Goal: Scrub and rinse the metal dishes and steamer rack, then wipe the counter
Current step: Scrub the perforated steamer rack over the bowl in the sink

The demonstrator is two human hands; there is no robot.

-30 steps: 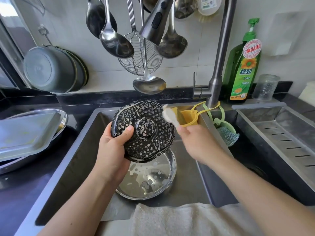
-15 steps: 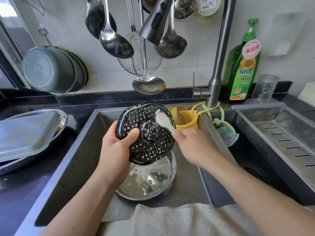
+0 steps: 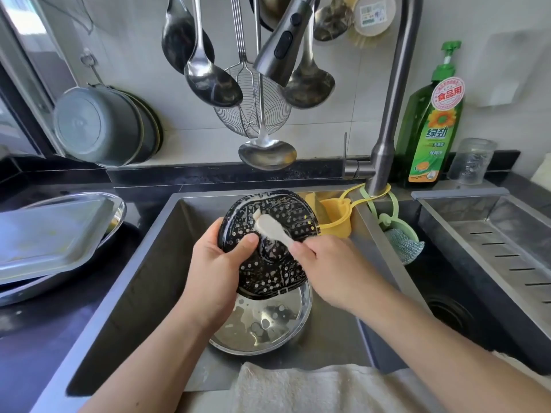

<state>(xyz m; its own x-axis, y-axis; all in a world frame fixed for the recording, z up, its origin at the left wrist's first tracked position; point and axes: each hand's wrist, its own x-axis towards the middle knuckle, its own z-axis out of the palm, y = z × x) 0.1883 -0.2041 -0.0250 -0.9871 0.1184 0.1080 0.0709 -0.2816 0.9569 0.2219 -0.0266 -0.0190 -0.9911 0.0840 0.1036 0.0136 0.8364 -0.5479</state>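
My left hand (image 3: pixel 216 272) grips the round perforated steamer rack (image 3: pixel 274 263) by its left edge and holds it tilted over the sink (image 3: pixel 140 281); the rack is dark and soapy. My right hand (image 3: pixel 331 269) holds a small pale brush (image 3: pixel 269 229) by its handle, its head pressed on the upper middle of the rack. Below the rack a round metal dish (image 3: pixel 265 326) with soap suds lies on the sink floor. A rectangular metal tray (image 3: pixel 47 236) rests on a round metal plate on the left counter.
Ladles, a skimmer and the pull-out faucet head (image 3: pixel 283 46) hang above the sink. A green detergent bottle (image 3: pixel 432 126) and a glass stand at the back right. A yellow holder (image 3: pixel 335 217) hangs on the faucet. A white towel (image 3: pixel 313 389) lies on the front edge. A drain rack (image 3: pixel 501 251) sits right.
The brush has moved left across the rack, from beyond its right edge to its upper middle. My left hand has turned the rack slightly and shifted it right.
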